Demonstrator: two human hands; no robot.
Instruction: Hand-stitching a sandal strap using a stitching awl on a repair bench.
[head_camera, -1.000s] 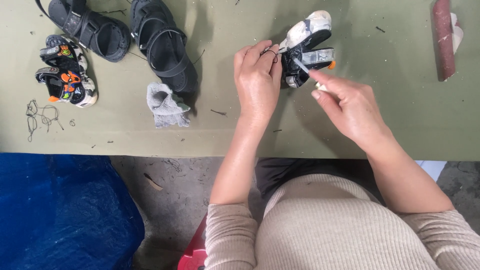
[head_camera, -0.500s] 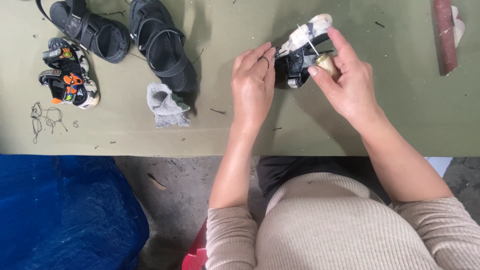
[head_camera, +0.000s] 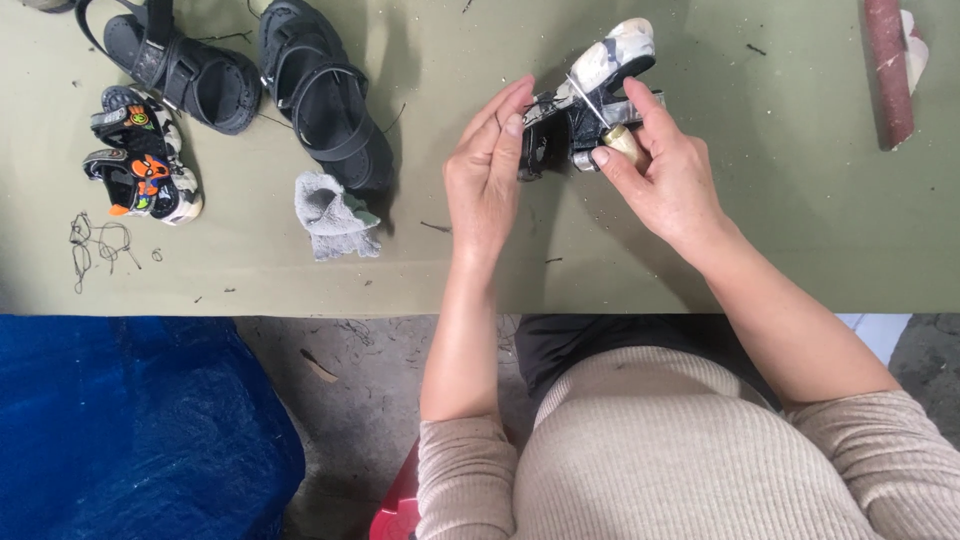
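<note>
My one head-worn camera looks steeply down from close above my fingers (head_camera: 520, 100), facing the green counter (head_camera: 780, 230) stretching beyond and beside them.

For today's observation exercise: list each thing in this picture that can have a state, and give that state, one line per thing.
Left hand: open, fingers steadying the small sandal.
Right hand: closed on the awl.
Awl: held, metal tip against the sandal.
Small sandal: held up on the table.
Two black sandals: lying flat, unstrapped.
Colourful small sandal: lying untouched.
Grey cloth: crumpled.
</note>
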